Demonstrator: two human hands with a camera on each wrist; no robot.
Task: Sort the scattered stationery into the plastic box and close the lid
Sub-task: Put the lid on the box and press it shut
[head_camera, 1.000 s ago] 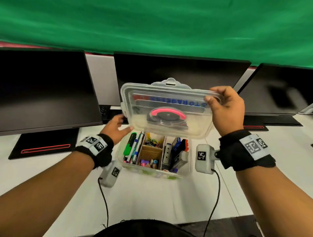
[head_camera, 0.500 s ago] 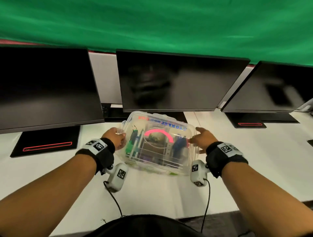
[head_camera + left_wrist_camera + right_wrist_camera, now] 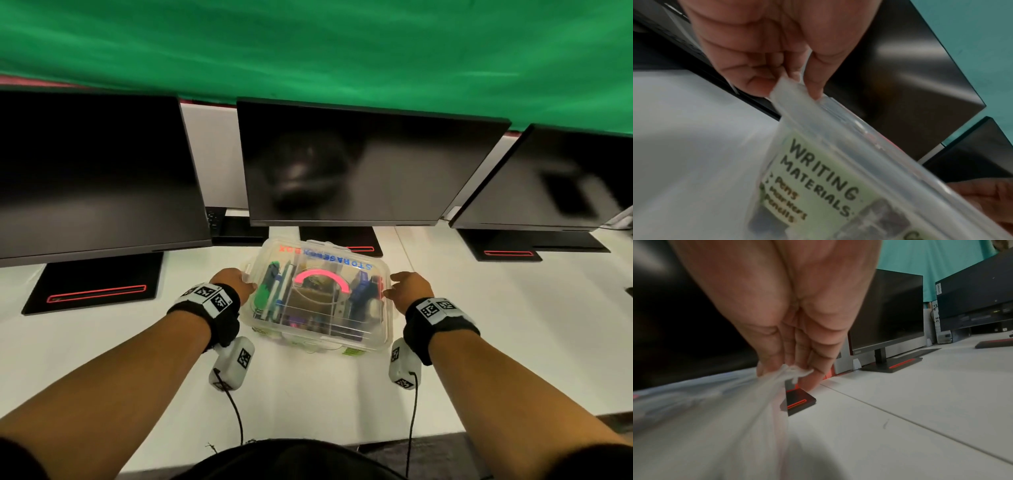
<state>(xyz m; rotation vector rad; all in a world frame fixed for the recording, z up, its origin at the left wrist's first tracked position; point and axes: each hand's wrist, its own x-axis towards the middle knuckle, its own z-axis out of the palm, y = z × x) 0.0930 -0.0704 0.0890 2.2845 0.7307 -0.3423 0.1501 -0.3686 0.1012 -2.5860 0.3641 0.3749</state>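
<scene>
Head view: the plastic box (image 3: pixel 318 298) sits near the desk's (image 3: pixel 513 325) back edge, lid (image 3: pixel 342 265) on. Left hand (image 3: pixel 233 282) pinches the lid's left rim; right hand (image 3: pixel 409 284) pinches its right rim.

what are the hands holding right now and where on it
Left hand pinches the side latch flap of the plastic box; right hand fingers its opposite edge, grip unclear.

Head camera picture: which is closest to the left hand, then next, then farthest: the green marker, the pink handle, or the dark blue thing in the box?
From the left hand:
1. Green marker, in the clear plastic box's left side.
2. Pink curved handle, on the middle of the lid.
3. Dark blue item, right side, nearer the right hand.
</scene>
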